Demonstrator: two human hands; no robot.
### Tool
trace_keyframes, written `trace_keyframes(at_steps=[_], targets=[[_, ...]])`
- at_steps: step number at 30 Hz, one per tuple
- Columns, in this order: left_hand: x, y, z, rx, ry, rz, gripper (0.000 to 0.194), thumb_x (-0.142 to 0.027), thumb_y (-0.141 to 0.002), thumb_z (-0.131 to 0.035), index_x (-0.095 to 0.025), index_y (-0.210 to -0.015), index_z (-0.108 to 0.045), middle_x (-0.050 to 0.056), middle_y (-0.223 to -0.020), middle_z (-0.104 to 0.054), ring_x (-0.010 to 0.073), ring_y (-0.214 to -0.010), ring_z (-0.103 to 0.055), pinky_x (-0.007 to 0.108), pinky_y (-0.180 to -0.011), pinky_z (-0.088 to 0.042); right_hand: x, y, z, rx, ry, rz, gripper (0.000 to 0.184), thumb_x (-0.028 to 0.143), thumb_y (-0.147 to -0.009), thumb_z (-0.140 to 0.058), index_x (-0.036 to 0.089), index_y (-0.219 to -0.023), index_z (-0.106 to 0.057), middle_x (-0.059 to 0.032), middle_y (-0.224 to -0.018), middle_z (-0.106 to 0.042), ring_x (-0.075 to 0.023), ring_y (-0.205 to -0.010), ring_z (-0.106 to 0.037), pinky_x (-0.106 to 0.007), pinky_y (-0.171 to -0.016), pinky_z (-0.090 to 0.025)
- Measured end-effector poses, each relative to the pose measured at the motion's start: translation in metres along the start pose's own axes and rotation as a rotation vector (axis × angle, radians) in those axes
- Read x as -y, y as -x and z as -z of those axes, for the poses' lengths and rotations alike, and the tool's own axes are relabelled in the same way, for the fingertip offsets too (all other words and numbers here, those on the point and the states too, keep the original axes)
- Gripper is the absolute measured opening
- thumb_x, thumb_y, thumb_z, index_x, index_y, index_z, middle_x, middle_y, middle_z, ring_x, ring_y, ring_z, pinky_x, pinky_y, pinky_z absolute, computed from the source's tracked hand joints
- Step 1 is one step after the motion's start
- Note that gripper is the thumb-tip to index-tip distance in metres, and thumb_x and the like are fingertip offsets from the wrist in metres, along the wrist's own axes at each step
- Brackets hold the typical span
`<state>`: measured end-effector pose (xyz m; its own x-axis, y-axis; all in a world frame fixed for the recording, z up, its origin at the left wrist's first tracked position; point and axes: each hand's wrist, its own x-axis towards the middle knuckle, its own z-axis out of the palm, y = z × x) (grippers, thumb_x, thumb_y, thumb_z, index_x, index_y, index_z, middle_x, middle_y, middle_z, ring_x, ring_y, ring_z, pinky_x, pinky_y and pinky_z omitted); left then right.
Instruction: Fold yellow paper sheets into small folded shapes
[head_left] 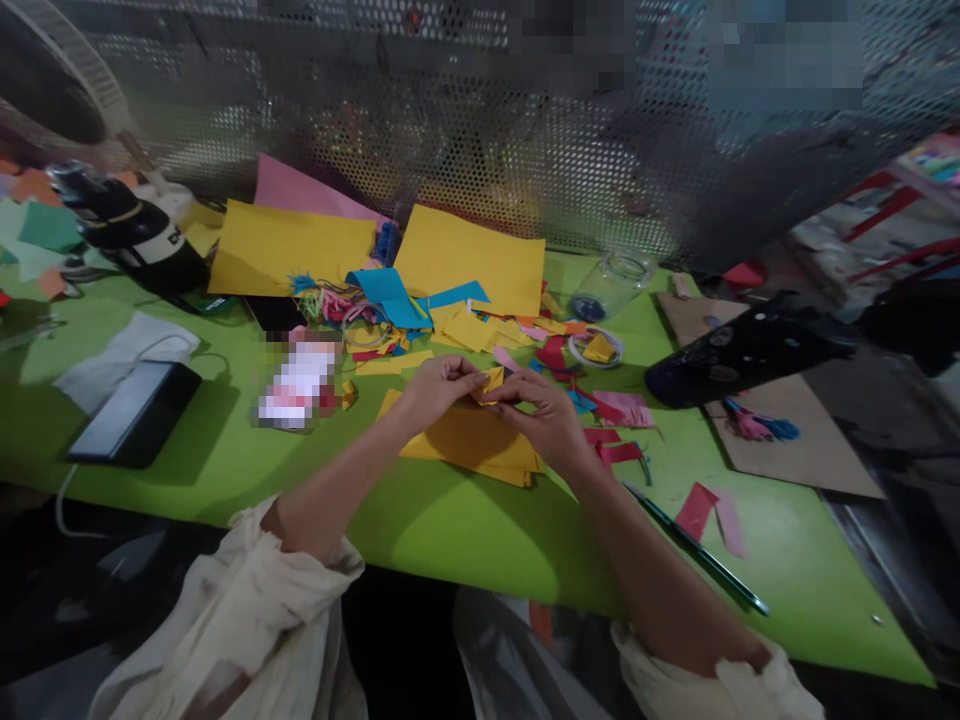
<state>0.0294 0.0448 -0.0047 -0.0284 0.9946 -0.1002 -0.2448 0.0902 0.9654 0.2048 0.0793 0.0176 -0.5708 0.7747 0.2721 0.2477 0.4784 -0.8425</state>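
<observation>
While the fingers of the left hand (454, 385) and the right hand (541, 405) pinch a small folded yellow paper piece (491, 383) from either side, it is held over a stack of rectangular orange-yellow paper sheets (465, 445). To the left of that stack sits a small yellow paper scrap (348, 394), beside a pale rectangular object (304, 385) — blurred too heavily to name. Beyond the fingers, cut yellow paper pieces (472, 328) litter the glossy green surface (540, 540), near a curved bright blue paper strip (390, 297); to the right, a folded yellow paper shape (600, 347) lies within a thin white ring (619, 352). Farther out on that side come a slim dark green pen (697, 550), a flat red paper strip (696, 510) and a clear glass jar (611, 285), with a black bottle (742, 350) by a brown cardboard sheet (810, 455). At the back, two large yellow paper sheets (472, 255) stand before a grey perforated metal screen (465, 130); a black bottle with a white label (142, 235) is at far left.
</observation>
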Motion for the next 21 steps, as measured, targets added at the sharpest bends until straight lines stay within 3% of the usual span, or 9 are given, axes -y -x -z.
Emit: trace_keyframes(at_steps=[7, 13, 21], targets=[[0.0021, 0.001, -0.0049, -0.037, -0.056, -0.052, 0.025, -0.034, -0.078, -0.075, -0.014, -0.074, -0.06, -0.002, -0.066, -0.062, 0.0089, -0.058, -0.061, 0.025, -0.062, -0.054, 0.0025, -0.0004, -0.0032, -0.069, 0.013, -0.035, 0.022, 0.043, -0.081, -0.069, 0.024, -0.07, -0.065, -0.0033, -0.074, -0.063, -0.0183, -0.071, -0.055, -0.032, -0.065, -0.046], [0.0044, 0.0031, -0.0077, -0.023, -0.071, -0.056, 0.012, -0.023, -0.083, -0.067, -0.014, -0.077, -0.062, 0.0, -0.068, -0.064, 0.0099, -0.063, -0.062, 0.025, -0.066, -0.054, 0.0018, 0.0025, -0.007, -0.135, -0.008, -0.142, 0.024, 0.043, -0.08, -0.07, 0.022, -0.074, -0.061, -0.0021, -0.073, -0.062, -0.0156, -0.064, -0.052, -0.03, -0.061, -0.044], [0.0093, 0.004, -0.0069, 0.026, -0.16, -0.124, 0.012, -0.025, -0.088, -0.059, -0.016, -0.081, -0.064, 0.001, -0.074, -0.066, 0.0117, -0.069, -0.062, 0.027, -0.072, -0.053, -0.0016, 0.0032, -0.0063, -0.179, -0.016, -0.175, 0.027, 0.046, -0.078, -0.069, 0.021, -0.074, -0.06, -0.0017, -0.072, -0.061, -0.0152, -0.065, -0.052, -0.028, -0.059, -0.042]])
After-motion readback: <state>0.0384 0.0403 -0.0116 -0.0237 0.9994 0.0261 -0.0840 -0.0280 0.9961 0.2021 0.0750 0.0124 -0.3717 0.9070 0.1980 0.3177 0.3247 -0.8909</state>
